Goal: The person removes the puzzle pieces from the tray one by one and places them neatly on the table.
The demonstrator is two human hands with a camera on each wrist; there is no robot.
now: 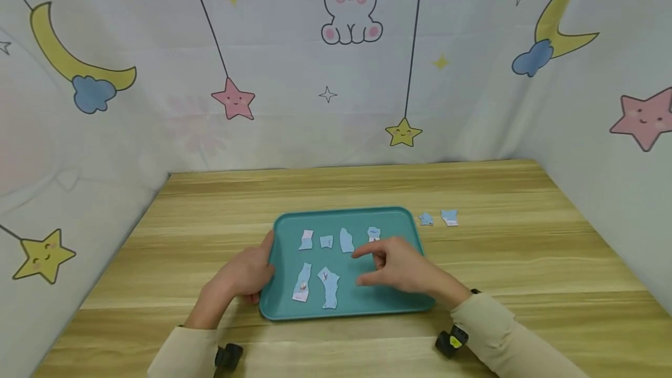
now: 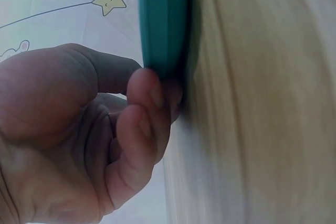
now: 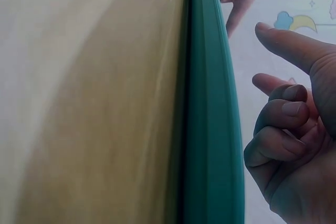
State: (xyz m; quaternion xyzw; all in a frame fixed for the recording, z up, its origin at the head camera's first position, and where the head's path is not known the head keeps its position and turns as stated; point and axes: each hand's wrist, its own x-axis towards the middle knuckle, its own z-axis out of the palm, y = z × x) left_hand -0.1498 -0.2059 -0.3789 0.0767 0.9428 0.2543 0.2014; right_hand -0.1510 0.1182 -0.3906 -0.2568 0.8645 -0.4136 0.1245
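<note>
Tray (image 1: 362, 311), one, teal, rounded corners. On the table (image 1: 483, 267), long axis running left to right, right end set slightly farther from the person.

Scraps in the tray, six, torn, mostly pale blue, in two rows. Far row, four: pink-and-blue scrap (image 1: 306, 240), long axis near to far; small scrap (image 1: 326, 242), squarish; tall scrap (image 1: 346, 240), narrow end pointing away from the person; marked scrap (image 1: 374, 231), near the right forefinger. Near row, two: long scrap (image 1: 301, 283), far end leaning right, pale end toward the person; forked scrap (image 1: 328, 287), far end leaning left, long axis near to far.

Scraps on the table, two, just beyond the tray's far right corner: jagged scrap (image 1: 426, 219) and, right of it, broad scrap (image 1: 449, 218), pale edge toward the person.

Left hand (image 1: 248, 270): grips the tray's left rim, forefinger stretched along it, last fingers curled at the side.

Right hand (image 1: 401, 267): above the tray's right half; thumb and forefinger wide apart, nothing between them, other fingers curled loosely.

Sleeves (image 1: 184, 352), beige, two.

Cloth (image 1: 289, 34): white, printed with stars, moons and a rabbit, behind the table.
</note>
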